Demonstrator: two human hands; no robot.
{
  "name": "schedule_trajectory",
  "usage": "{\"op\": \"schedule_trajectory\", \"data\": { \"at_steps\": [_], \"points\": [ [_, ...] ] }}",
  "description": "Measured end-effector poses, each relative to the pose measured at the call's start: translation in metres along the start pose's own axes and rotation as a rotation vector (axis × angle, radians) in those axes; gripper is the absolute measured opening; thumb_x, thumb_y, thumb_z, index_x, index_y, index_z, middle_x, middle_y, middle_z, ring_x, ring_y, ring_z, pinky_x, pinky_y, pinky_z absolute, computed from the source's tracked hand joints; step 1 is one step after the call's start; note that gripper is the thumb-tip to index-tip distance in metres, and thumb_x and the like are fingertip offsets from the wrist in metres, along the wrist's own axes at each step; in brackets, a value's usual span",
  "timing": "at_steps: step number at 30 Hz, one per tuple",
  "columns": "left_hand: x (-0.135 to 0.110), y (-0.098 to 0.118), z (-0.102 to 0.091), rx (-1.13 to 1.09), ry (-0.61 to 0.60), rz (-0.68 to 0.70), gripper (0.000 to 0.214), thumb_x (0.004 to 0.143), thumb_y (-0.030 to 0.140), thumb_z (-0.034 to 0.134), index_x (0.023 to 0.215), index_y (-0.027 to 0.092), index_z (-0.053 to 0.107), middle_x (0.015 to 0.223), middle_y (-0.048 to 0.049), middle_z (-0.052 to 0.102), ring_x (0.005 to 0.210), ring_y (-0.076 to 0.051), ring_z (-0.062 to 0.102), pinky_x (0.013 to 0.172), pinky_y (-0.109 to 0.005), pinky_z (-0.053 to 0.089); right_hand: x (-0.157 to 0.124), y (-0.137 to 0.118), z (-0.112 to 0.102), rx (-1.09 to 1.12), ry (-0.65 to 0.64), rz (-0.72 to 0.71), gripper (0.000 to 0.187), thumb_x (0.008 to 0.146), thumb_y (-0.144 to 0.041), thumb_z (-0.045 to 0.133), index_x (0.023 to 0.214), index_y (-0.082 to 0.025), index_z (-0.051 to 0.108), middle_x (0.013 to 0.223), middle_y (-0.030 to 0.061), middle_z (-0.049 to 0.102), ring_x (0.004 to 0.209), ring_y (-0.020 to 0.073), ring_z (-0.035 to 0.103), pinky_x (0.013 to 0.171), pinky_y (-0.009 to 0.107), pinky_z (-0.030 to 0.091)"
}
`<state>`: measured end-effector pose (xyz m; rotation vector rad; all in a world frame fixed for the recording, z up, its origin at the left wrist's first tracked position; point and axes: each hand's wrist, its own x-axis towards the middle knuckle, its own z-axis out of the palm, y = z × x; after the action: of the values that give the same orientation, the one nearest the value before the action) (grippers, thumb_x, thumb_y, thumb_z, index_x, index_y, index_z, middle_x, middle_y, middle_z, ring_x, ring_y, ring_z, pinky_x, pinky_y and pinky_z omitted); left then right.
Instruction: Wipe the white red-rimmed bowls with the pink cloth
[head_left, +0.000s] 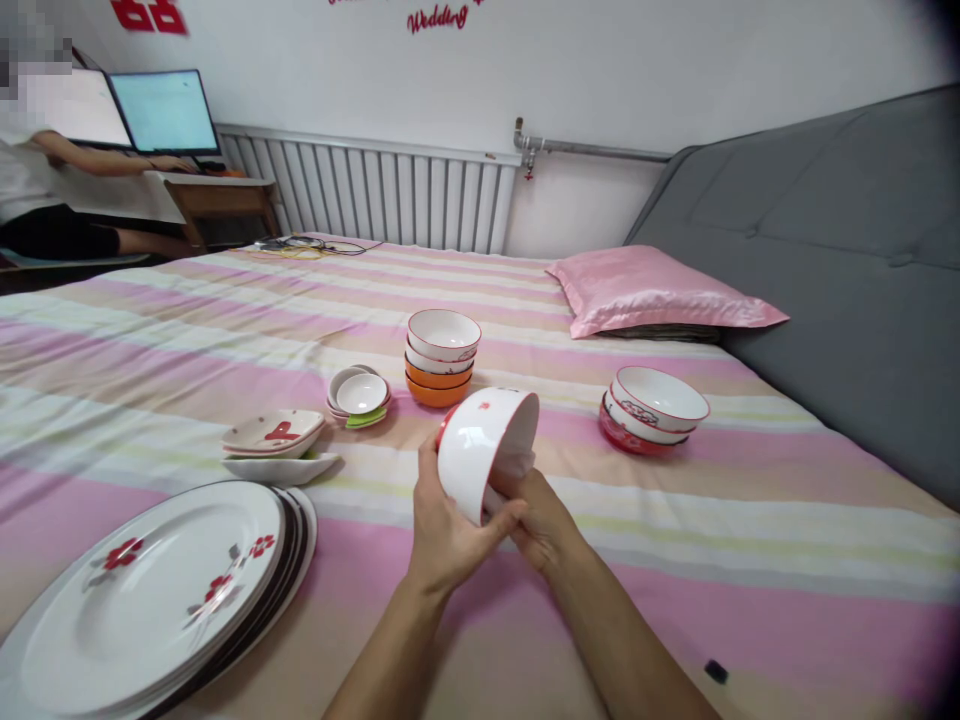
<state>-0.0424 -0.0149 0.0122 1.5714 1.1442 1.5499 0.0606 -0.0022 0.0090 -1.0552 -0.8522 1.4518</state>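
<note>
Firm cradling and light, even inside pressure probably serving best (glossy glaze maybe slipping); white round ceramic bowl with small red motif (pixel 472 450) tilting above striped pastel fabric bedspread (pixel 660 545), mouth facing right; left hand (pixel 444 525) curving round outside, thumb clamping near rim; right hand (pixel 541 515) half-curling at mouth, apparently pinching thin white sheet (pixel 519 463); fingertips partly hidden

1 head view, forward-down across bed (pixel 750 600)
</note>
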Motion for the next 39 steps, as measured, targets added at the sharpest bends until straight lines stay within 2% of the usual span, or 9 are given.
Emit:
{"op": "schedule_trajectory", "data": {
  "at_steps": [3, 11, 17, 22, 26, 30, 39],
  "points": [
    [0.002, -0.001, -0.005, 0.037, 0.068, 0.015, 0.076, 0.061, 0.047, 0.074, 0.124, 0.018, 0.041, 0.115, -0.0119, 0.056, 0.109, -0.031, 0.055, 0.086, -0.04, 0.048, -0.002, 0.001, 0.004, 0.105, -0.027, 0.114, 0.05, 0.059, -0.036, 0.078, 0.103, -0.016, 0.067, 0.1, 0.0096, 0.072, 0.087, 0.0254, 0.069, 0.068, 0.032, 0.055],
    [0.003, 0.0, -0.008, 0.036, 0.013, 0.106, 0.074, 0.061, 0.045, 0.069, 0.124, 0.017, 0.042, 0.109, -0.0099, 0.058, 0.096, -0.027, 0.059, 0.079, -0.037, 0.049, -0.001, -0.01, -0.004, 0.061, 0.042, 0.028, 0.038, 0.054, -0.032, 0.081, 0.086, -0.015, 0.071, 0.092, 0.0094, 0.074, 0.086, 0.0278, 0.069, 0.076, 0.038, 0.055],
    [0.005, 0.0, -0.007, -0.005, -0.047, 0.143, 0.067, 0.061, 0.037, 0.069, 0.12, 0.017, 0.045, 0.11, -0.0094, 0.058, 0.101, -0.028, 0.057, 0.085, -0.038, 0.047, 0.004, -0.014, -0.012, 0.002, 0.109, -0.016, 0.038, 0.048, -0.03, 0.083, 0.08, -0.015, 0.072, 0.084, 0.0082, 0.075, 0.081, 0.0268, 0.069, 0.071, 0.037, 0.055],
    [0.007, 0.004, -0.007, -0.02, -0.111, 0.134, 0.063, 0.06, 0.03, 0.067, 0.119, 0.018, 0.047, 0.111, -0.0094, 0.058, 0.105, -0.031, 0.056, 0.084, -0.038, 0.047, 0.006, -0.02, -0.02, -0.13, 0.181, -0.073, 0.036, 0.048, -0.029, 0.082, 0.08, -0.016, 0.073, 0.085, 0.0077, 0.075, 0.083, 0.028, 0.068, 0.069, 0.037, 0.055],
    [0.008, 0.003, -0.009, -0.023, -0.138, 0.087, 0.062, 0.06, 0.03, 0.066, 0.118, 0.017, 0.048, 0.109, -0.009, 0.059, 0.101, -0.029, 0.057, 0.082, -0.037, 0.048, 0.008, -0.024, -0.029, -0.215, 0.17, -0.128, 0.032, 0.05, -0.026, 0.08, 0.08, -0.016, 0.073, 0.087, 0.0075, 0.075, 0.084, 0.0282, 0.068, 0.071, 0.037, 0.055],
    [0.008, 0.002, -0.011, -0.018, -0.183, 0.034, 0.062, 0.059, 0.03, 0.065, 0.118, 0.015, 0.048, 0.108, -0.0087, 0.059, 0.099, -0.027, 0.057, 0.082, -0.035, 0.046, 0.012, -0.025, -0.04, -0.385, 0.148, -0.163, 0.03, 0.055, -0.026, 0.077, 0.083, -0.017, 0.074, 0.087, 0.0058, 0.075, 0.083, 0.0269, 0.069, 0.069, 0.035, 0.054],
    [0.01, 0.008, -0.013, -0.012, -0.346, -0.122, 0.061, 0.058, 0.028, 0.062, 0.116, 0.015, 0.049, 0.1, -0.0053, 0.061, 0.088, -0.023, 0.057, 0.074, -0.029, 0.045, 0.01, -0.037, -0.057, -0.76, 0.202, -0.269, 0.02, 0.061, -0.027, 0.072, 0.079, -0.019, 0.072, 0.078, 0.0031, 0.074, 0.077, 0.025, 0.068, 0.06, 0.029, 0.049]
  ]
}}
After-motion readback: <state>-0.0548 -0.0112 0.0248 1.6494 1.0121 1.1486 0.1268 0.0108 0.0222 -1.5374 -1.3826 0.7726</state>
